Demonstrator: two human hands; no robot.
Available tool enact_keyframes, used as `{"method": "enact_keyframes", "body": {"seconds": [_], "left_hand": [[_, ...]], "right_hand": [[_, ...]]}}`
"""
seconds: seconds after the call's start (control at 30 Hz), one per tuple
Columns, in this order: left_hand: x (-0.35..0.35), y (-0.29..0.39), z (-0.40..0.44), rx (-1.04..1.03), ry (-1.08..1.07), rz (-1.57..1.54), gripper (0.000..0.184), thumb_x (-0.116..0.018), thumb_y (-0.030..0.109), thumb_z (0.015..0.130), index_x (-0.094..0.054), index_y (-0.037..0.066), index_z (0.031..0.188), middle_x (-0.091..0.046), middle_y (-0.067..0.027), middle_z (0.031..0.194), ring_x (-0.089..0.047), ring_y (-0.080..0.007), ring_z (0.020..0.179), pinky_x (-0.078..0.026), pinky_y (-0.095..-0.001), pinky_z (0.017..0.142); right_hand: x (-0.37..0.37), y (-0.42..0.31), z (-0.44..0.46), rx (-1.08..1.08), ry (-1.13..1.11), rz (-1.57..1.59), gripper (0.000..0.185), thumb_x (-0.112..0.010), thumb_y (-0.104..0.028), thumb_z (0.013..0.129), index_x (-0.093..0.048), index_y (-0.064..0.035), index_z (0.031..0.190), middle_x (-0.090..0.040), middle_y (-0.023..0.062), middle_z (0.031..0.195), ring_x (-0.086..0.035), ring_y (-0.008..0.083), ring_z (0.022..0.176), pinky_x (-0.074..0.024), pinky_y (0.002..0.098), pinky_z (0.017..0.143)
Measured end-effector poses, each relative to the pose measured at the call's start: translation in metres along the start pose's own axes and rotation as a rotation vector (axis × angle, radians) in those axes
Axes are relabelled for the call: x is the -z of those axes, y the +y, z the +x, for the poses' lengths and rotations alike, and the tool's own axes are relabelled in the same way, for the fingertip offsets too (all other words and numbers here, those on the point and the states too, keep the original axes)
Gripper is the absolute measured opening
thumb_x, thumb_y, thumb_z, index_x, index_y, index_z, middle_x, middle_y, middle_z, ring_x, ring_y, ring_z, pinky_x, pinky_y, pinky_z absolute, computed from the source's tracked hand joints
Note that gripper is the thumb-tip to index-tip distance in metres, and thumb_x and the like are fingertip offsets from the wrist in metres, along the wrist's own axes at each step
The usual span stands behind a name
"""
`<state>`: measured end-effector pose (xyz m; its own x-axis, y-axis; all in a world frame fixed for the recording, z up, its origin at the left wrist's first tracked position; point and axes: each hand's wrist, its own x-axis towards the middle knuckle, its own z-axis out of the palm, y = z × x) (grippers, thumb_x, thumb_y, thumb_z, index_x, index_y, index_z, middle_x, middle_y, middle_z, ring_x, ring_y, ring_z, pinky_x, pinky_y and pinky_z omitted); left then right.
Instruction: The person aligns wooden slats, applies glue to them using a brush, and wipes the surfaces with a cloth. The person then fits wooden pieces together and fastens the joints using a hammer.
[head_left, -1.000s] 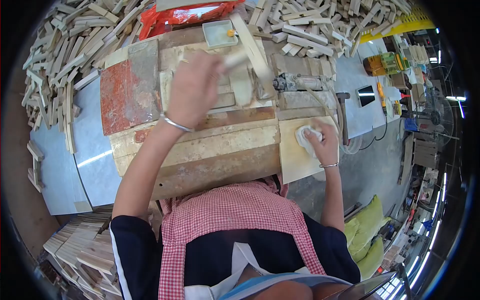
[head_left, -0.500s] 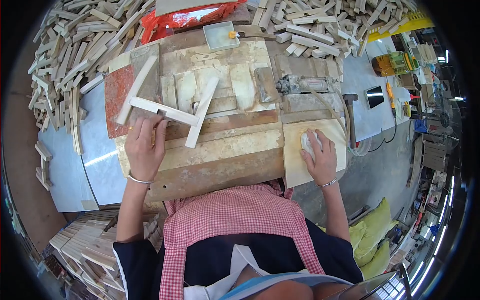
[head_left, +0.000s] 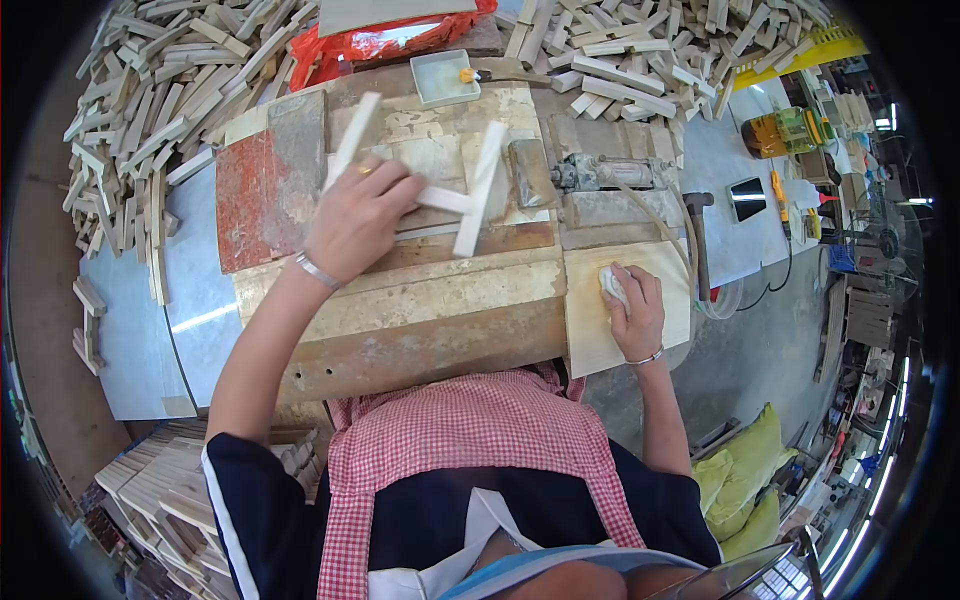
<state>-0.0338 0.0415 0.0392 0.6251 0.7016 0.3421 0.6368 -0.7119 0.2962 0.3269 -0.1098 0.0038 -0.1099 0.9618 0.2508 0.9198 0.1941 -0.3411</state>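
My left hand is closed on the crossbar of an H-shaped wooden frame, tilted over the worn workbench. One upright of the frame shows above my knuckles, the other to the right of my fingers. My right hand is closed round a white cloth, resting on a pale square board at the bench's right end. Behind the frame, a metal clamp cylinder lies on the bench, beside a worn block.
A shallow tray with a brush sits at the back, near a red plastic bag. Loose wood pieces are heaped at back left and back right. A phone and a bottle are at right.
My left hand has moved up and to the right, carrying the wooden frame with it. My right hand stays at the board with the cloth, its fingers slightly shifted.
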Motion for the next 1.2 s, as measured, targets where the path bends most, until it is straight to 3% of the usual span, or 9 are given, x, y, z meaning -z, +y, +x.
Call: {"method": "enact_keyframes", "body": {"seconds": [0.07, 0.43, 0.53, 0.8, 0.9, 1.03, 1.07, 1.2], "left_hand": [[-0.016, 0.001, 0.012, -0.052, 0.019, -0.013, 0.026, -0.060, 0.003, 0.078, -0.062, 0.005, 0.104, -0.058, -0.0088, 0.091, -0.055, -0.0273, 0.085, -0.046, -0.0364, 0.074], [-0.033, 0.025, 0.010, 0.154, 0.074, -0.068, 0.029, -0.056, 0.006, 0.084, -0.061, 0.004, 0.113, -0.059, -0.0093, 0.097, -0.054, -0.0266, 0.088, -0.044, -0.0378, 0.078], [-0.039, 0.038, 0.000, 0.159, 0.222, 0.015, 0.028, -0.056, 0.006, 0.083, -0.061, 0.003, 0.110, -0.059, -0.0095, 0.096, -0.054, -0.0272, 0.087, -0.044, -0.0375, 0.077], [-0.065, 0.005, 0.020, 0.149, 0.202, -0.095, 0.022, -0.057, 0.007, 0.083, -0.062, 0.006, 0.105, -0.056, -0.0097, 0.088, -0.054, -0.0288, 0.085, -0.045, -0.0384, 0.074], [-0.046, 0.021, 0.002, 0.153, 0.113, -0.143, 0.027, -0.059, 0.011, 0.083, -0.060, 0.003, 0.110, -0.056, -0.0108, 0.093, -0.053, -0.0293, 0.088, -0.045, -0.0378, 0.076], [-0.037, 0.043, -0.012, 0.159, 0.073, -0.023, 0.061, -0.062, 0.035, 0.082, -0.047, -0.006, 0.125, -0.051, -0.0194, 0.116, -0.048, -0.0355, 0.107, -0.039, -0.0426, 0.096], [-0.038, 0.047, -0.013, 0.145, 0.059, 0.055, 0.075, -0.062, 0.044, 0.081, -0.041, -0.009, 0.130, -0.047, -0.0229, 0.125, -0.045, -0.0378, 0.115, -0.035, -0.0449, 0.103], [-0.043, 0.051, -0.020, 0.158, 0.042, 0.076, 0.085, -0.056, 0.056, 0.081, -0.041, -0.013, 0.128, -0.042, -0.0284, 0.130, -0.040, -0.0409, 0.123, -0.026, -0.0478, 0.110]], "right_hand": [[0.001, -0.002, 0.000, 0.001, 0.005, 0.001, 0.043, -0.065, -0.005, 0.072, -0.060, -0.0039, 0.115, -0.056, 0.0142, 0.105, -0.052, 0.0313, 0.088, -0.0456, 0.0392, 0.076], [0.004, -0.003, 0.004, -0.029, -0.010, 0.015, 0.039, -0.065, -0.005, 0.073, -0.061, -0.0038, 0.112, -0.057, 0.0139, 0.104, -0.053, 0.0313, 0.088, -0.0455, 0.0392, 0.077], [0.003, -0.004, 0.007, -0.018, -0.013, 0.017, 0.039, -0.065, -0.005, 0.073, -0.061, -0.0038, 0.112, -0.057, 0.0140, 0.104, -0.053, 0.0309, 0.089, -0.0455, 0.0390, 0.077], [0.003, -0.004, 0.007, -0.031, -0.018, 0.012, 0.037, -0.065, -0.005, 0.074, -0.061, -0.0038, 0.111, -0.057, 0.0140, 0.103, -0.054, 0.0312, 0.091, -0.0458, 0.0384, 0.078], [0.004, -0.006, 0.008, -0.041, -0.021, 0.009, 0.036, -0.065, -0.005, 0.074, -0.061, -0.0036, 0.110, -0.058, 0.0141, 0.102, -0.055, 0.0316, 0.091, -0.0459, 0.0380, 0.079], [0.016, -0.021, 0.033, -0.053, -0.022, 0.131, 0.037, -0.065, -0.005, 0.075, -0.060, -0.0033, 0.111, -0.059, 0.0144, 0.099, -0.057, 0.0317, 0.090, -0.0457, 0.0379, 0.081], [0.020, -0.036, 0.050, -0.026, 0.004, 0.195, 0.036, -0.066, -0.006, 0.074, -0.060, -0.0038, 0.110, -0.059, 0.0140, 0.098, -0.057, 0.0320, 0.090, -0.0458, 0.0376, 0.081], [-0.005, -0.083, 0.121, 0.279, 0.018, 0.191, 0.032, -0.067, -0.009, 0.074, -0.060, -0.0070, 0.105, -0.060, 0.0100, 0.098, -0.057, 0.0294, 0.091, -0.0482, 0.0361, 0.074]]}}
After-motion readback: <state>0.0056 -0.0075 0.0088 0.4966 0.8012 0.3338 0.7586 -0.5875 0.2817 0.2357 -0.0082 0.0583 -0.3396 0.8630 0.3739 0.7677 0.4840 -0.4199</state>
